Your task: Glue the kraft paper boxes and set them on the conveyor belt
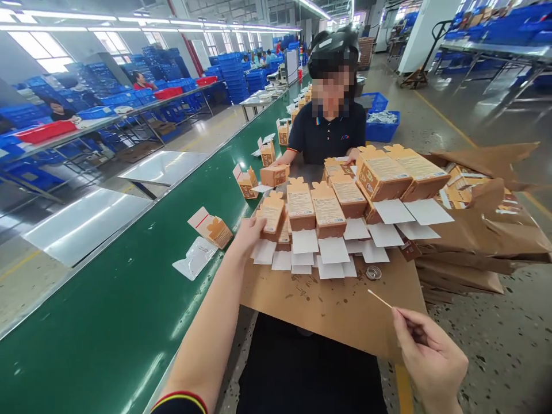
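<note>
At four o'clock, the person's right hand is pinching a cotton swab between thumb and fingers. Good work is probably calling for a light pinch, with the tip clear of the cardboard sheet. Just beyond the tip, at twelve o'clock, a small clear dish is resting. Farther off, the left hand is touching a box; whether it is gripping, one cannot tell. Steadying without denting seems wise. That box is lying at two o'clock from the left hand, ten o'clock from the right, well apart from the swab. Beyond, a co-worker's hand is holding another box.
</note>
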